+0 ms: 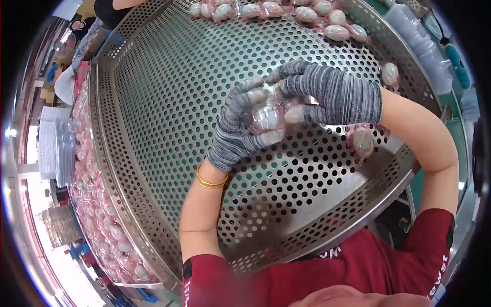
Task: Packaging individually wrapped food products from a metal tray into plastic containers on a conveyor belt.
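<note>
Over a perforated stainless-steel tray (184,96), both my hands wear grey striped knitted gloves with the fingertips showing. My left hand (241,122) curls its fingers and thumb around a pale egg in clear plastic wrap (265,118). From the right, my right hand (318,92) meets it, its fingers on clear plastic above the egg and its thumb beside it. Whether the right fingers hold a second egg is hidden. Another wrapped egg (362,141) lies on the tray below my right wrist, and one more (390,74) lies near the right wall.
Several wrapped eggs (336,33) line the tray's far side. Left of the tray, a large heap of wrapped eggs (96,203) fills a neighbouring container, with stacked clear plastic trays (64,153) beside it. More clear plastic packaging (422,50) lies at right. Part of another person (115,9) shows at top left.
</note>
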Available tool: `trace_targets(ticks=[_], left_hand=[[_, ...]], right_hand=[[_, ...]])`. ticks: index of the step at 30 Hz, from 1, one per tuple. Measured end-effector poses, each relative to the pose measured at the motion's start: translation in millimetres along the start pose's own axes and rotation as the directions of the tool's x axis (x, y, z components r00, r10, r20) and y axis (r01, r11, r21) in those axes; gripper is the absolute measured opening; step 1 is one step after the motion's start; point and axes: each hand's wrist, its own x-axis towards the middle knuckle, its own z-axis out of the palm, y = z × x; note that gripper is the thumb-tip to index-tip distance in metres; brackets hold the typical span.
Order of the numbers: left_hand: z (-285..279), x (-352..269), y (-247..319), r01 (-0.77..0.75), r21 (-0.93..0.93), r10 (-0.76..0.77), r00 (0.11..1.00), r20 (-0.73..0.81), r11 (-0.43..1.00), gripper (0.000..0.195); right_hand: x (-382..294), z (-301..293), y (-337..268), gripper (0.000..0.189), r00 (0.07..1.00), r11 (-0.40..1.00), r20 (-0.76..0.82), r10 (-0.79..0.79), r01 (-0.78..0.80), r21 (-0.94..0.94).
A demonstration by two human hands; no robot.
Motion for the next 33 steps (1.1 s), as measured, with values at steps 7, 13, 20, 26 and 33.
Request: trace_targets(ticks=[7, 13, 20, 26, 33], left_hand=[[3.8, -3.8, 2.3, 0.078, -0.177, -0.083, 0.996, -0.019, 0.981, 0.086], [17.1, -8.5, 7.8, 0.225, -0.187, -0.241, 0.969, -0.062, 0.956, 0.085], [17.6, -11.9, -1.2, 0.168, -0.087, -0.175, 0.981, -0.080, 0.982, 0.083], [17.1, -11.5, 2.2, 0.230, -0.053, -0.229, 0.973, 0.021, 0.972, 0.087], [18.1, -8.0, -10.2, 0.179, -0.413, -0.255, 0.957, -0.135, 0.893, 0.078]], right_hand=[[2.4, 13.9, -14.0, 0.025, 0.967, 0.938, -0.110, 0.232, -0.192, 0.287], [5.8, 18.8, -15.1, 0.027, 0.945, 0.989, -0.296, 0.138, -0.150, -0.019], [7.8, 3.8, -23.9, 0.024, 0.982, 0.993, -0.173, 0.072, -0.086, -0.077], [14.0, 0.7, -29.2, 0.031, 0.993, 0.987, -0.098, 0.072, -0.085, -0.137], [18.4, 2.5, -5.1, 0.047, 0.951, 0.985, -0.300, -0.076, 0.119, 0.128]])
